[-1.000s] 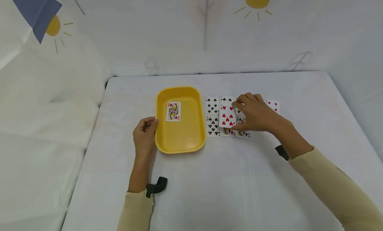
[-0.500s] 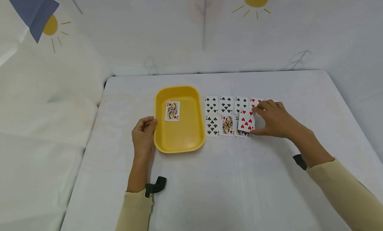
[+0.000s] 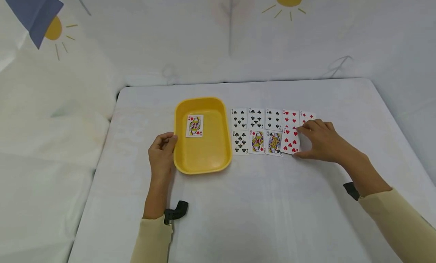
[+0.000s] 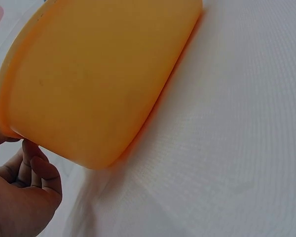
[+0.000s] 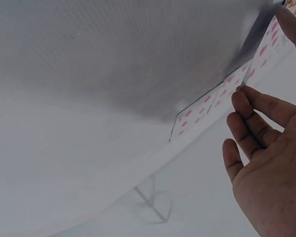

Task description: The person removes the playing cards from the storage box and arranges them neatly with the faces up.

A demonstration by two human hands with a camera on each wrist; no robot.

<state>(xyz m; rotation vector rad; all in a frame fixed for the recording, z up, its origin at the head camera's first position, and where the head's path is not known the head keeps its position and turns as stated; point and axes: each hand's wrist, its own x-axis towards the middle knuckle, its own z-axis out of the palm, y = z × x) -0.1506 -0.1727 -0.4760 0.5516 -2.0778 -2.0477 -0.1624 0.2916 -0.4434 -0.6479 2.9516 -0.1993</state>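
My left hand (image 3: 161, 155) pinches the left rim of a yellow plastic tray (image 3: 204, 155); the left wrist view has its fingers curled at the tray's edge. Inside the tray lies a queen of hearts (image 3: 195, 126), face up. My right hand (image 3: 323, 143) holds a seven of hearts (image 3: 289, 141) between thumb and fingers along its right side. That card is at the right end of the lower row, beside the queen of clubs (image 3: 274, 143) and slightly over its edge. In the right wrist view, the thumb and index finger touch the card's edge.
Face-up cards form two rows right of the tray. The upper row runs from a seven of spades (image 3: 239, 119) to a six of diamonds (image 3: 307, 116), partly behind the right hand. An eight of clubs (image 3: 240, 143) and queen of diamonds (image 3: 257, 142) lie below on the white-covered table (image 3: 238, 210).
My right hand has carried the seven of hearts rightward, from over the seven of clubs and queen of diamonds to beside the queen of clubs. The left hand stays on the tray.
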